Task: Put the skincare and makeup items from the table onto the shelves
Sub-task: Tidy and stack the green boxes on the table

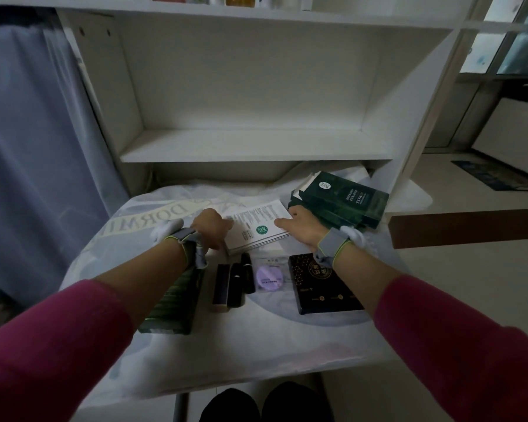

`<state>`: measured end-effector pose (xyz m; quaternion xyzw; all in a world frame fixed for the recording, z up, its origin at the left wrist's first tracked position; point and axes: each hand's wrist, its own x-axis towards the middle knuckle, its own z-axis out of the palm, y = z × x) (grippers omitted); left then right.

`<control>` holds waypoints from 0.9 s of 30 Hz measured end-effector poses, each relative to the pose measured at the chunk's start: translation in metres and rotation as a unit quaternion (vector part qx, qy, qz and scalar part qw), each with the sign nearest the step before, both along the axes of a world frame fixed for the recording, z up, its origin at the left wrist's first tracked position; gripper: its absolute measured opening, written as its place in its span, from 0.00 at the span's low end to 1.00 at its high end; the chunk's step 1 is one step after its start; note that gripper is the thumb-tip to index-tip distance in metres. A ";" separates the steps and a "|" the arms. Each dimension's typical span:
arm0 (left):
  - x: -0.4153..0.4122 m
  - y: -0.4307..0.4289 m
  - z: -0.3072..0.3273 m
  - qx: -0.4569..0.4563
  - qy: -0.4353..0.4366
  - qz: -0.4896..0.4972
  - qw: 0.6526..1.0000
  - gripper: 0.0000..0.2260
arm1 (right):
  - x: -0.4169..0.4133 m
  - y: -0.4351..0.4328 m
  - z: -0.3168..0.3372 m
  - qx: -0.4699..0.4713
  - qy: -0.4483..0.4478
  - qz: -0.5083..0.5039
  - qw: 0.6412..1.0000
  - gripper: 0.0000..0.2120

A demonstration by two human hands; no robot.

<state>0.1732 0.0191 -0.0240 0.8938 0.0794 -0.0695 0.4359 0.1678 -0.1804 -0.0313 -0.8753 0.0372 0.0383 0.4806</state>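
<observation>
1. Magenta sleeves [58, 345] reached over the cloth-covered table [256, 345].
2. Left hand [211, 226] and right hand [302, 228] each gripped an edge of the flat white stack of mask packets [256, 226] lying mid-table.
3. Squeezing evenly would likely keep it together for the lower white shelf [250, 144].

"What things are there?"
"A flat stack of white packs [256, 228] with a green dot, in the middle."
"And beside it?"
"Dark green boxes [345, 199], piled up on the right."
"And closer?"
"A long green box [171, 306], a brown box [221, 286], black tubes [237, 284], a round purple puff [269, 277] and a black box [323, 284] with gold dots, all lying flat."
"And behind them?"
"A white shelf [253, 144]."
</observation>
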 end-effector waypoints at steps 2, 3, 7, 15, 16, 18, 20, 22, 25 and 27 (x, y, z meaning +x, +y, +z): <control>0.003 0.001 0.000 -0.030 0.002 0.016 0.999 0.05 | 0.005 0.002 -0.002 0.003 0.003 -0.003 1.000 0.16; 0.004 0.002 0.000 -0.055 0.006 0.025 0.998 0.04 | 0.007 0.003 -0.003 0.002 0.003 -0.007 1.000 0.18; 0.011 0.006 -0.001 -0.162 0.043 0.085 0.982 0.06 | 0.008 0.006 0.000 -0.003 -0.006 -0.014 1.000 0.22; 0.013 0.008 -0.006 -0.226 0.074 0.112 0.965 0.05 | 0.009 0.005 -0.003 0.012 -0.007 -0.018 1.000 0.16; 0.013 0.006 -0.006 -0.225 0.072 0.109 0.966 0.06 | 0.008 0.005 -0.003 0.011 -0.009 -0.019 1.000 0.15; 0.012 0.003 -0.004 -0.228 0.077 0.100 0.966 0.06 | 0.007 0.005 -0.002 0.012 -0.005 -0.019 1.000 0.09; 0.008 0.001 0.000 -0.267 0.079 0.100 0.955 0.09 | 0.006 0.003 -0.001 0.014 0.000 -0.023 1.000 0.12; 0.006 -0.002 0.003 -0.290 0.069 0.090 0.950 0.10 | 0.006 0.002 0.001 0.022 0.004 -0.025 0.999 0.11; 0.003 -0.004 0.005 -0.299 0.045 0.075 0.950 0.13 | 0.009 0.001 -0.002 0.051 0.022 -0.036 0.998 0.12; 0.003 -0.004 0.007 -0.300 0.026 0.067 0.951 0.14 | 0.008 0.003 -0.003 0.075 0.020 -0.045 0.996 0.11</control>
